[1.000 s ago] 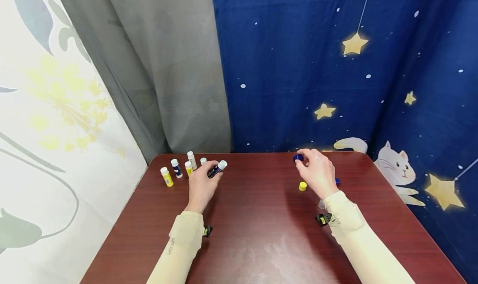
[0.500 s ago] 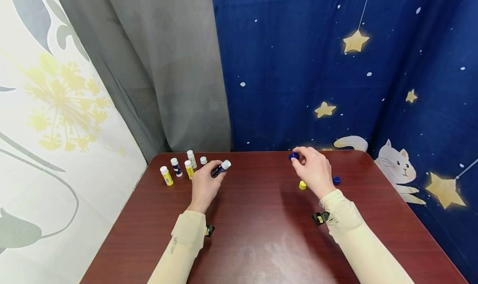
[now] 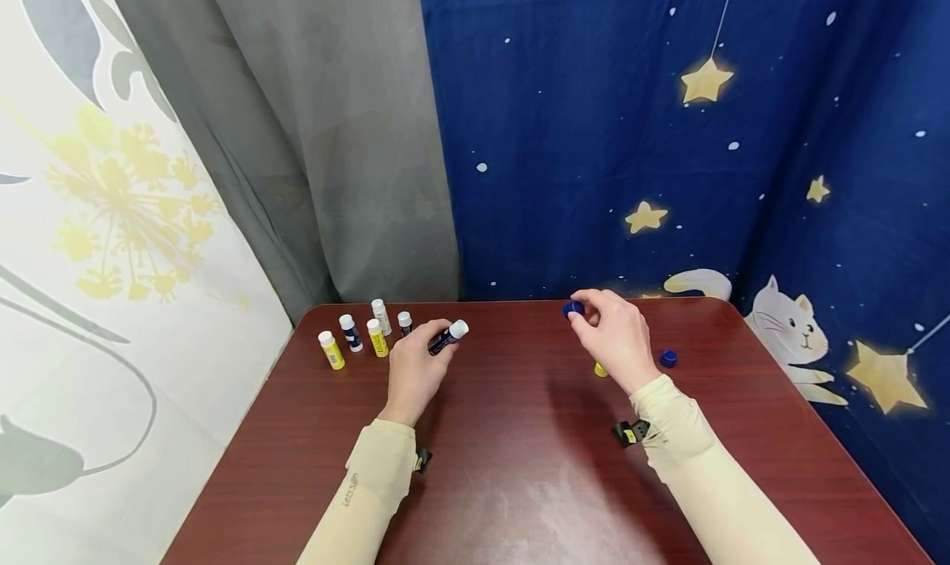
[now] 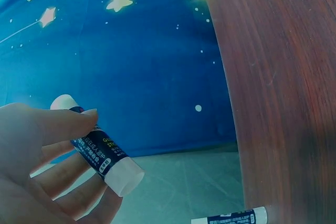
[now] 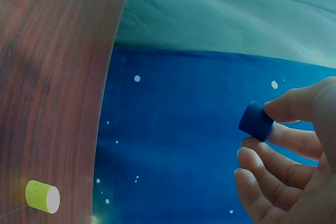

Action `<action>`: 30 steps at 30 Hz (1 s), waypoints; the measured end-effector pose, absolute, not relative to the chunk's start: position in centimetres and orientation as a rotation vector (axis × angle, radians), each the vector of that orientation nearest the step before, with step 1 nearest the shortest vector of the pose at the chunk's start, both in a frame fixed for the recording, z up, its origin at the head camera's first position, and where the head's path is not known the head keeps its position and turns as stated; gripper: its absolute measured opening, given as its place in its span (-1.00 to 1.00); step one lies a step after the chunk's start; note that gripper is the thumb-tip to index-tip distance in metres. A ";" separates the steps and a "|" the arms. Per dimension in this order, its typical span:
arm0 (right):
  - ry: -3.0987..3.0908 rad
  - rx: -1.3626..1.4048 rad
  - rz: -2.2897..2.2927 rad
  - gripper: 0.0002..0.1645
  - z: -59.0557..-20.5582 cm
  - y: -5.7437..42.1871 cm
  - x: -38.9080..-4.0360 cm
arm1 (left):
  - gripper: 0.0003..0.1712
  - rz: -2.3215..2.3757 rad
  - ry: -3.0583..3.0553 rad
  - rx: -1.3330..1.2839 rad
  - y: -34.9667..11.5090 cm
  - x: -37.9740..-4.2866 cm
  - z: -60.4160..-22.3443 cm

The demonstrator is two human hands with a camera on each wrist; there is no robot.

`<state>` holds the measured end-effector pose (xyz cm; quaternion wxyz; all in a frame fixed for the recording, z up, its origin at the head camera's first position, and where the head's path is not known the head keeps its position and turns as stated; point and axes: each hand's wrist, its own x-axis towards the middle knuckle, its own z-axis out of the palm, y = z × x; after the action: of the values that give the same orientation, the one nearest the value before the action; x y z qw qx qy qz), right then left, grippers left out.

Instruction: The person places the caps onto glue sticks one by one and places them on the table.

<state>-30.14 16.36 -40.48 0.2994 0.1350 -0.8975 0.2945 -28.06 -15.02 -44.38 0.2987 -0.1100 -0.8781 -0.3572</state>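
In the head view my left hand (image 3: 417,375) holds a dark navy glue stick (image 3: 444,339) above the table, tilted, one white end pointing up and right. The left wrist view shows white at both ends of this stick (image 4: 100,149), with the thumb across its label and fingers curled beneath. My right hand (image 3: 614,338) pinches a small blue cap (image 5: 256,121) between thumb and fingers, also raised over the far part of the table. A gap separates cap and stick. Under the right hand a yellow cap (image 3: 600,370) is partly hidden; another blue cap (image 3: 669,359) lies beside the wrist.
Several glue sticks stand upright at the table's far left, among them a yellow one (image 3: 331,350), a navy one (image 3: 351,334) and a white one (image 3: 381,317). A grey curtain (image 3: 371,136) and a blue starry curtain (image 3: 564,153) hang behind the table (image 3: 505,416).
Both hands have moved inward, the left with the glue stick to the right, the right with the blue cap to the left. The blue cap beside the right wrist has come into fuller view.
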 end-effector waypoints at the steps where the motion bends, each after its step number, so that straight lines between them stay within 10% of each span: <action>1: -2.386 0.357 0.784 -0.70 -40.4 16.3 -30.1 | -0.62 -0.946 -2.335 -0.293 -14.9 -28.0 -44.4; 30: -2.380 0.451 0.984 -0.72 -39.5 14.1 -29.7 | -0.58 -0.799 -2.312 -0.389 -12.7 -27.3 -44.3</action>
<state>-29.73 14.08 -39.52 0.2605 0.1665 -0.8789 0.3633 -27.34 -12.69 -44.34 0.3261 -0.1484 -0.8825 -0.3048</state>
